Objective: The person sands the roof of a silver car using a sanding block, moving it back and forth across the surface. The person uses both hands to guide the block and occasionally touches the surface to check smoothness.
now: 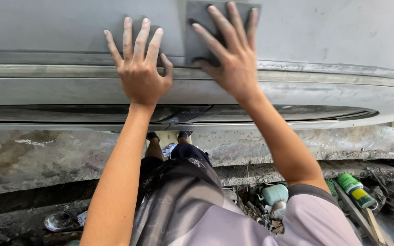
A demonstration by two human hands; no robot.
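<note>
- Grey, dusty car body panel [324, 32] fills the upper frame, above a concrete floor [33, 159].
- A dark sanding sheet [197, 34], upper centre, is pressed flat under the spread fingers of the right hand [233, 64], not pinched.
- Even pressure is judged best, kept off the trim strip [69, 70].
- The left hand [140, 73] lies open, bracing on the panel and holding nothing.
- A green spray can [355, 189] lies at lower right.

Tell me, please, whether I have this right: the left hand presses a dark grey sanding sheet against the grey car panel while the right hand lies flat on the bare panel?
Not quite: the hands are swapped. In the head view the right hand presses the dark grey sanding sheet against the grey car panel, and the left hand lies flat on the bare panel.
</note>
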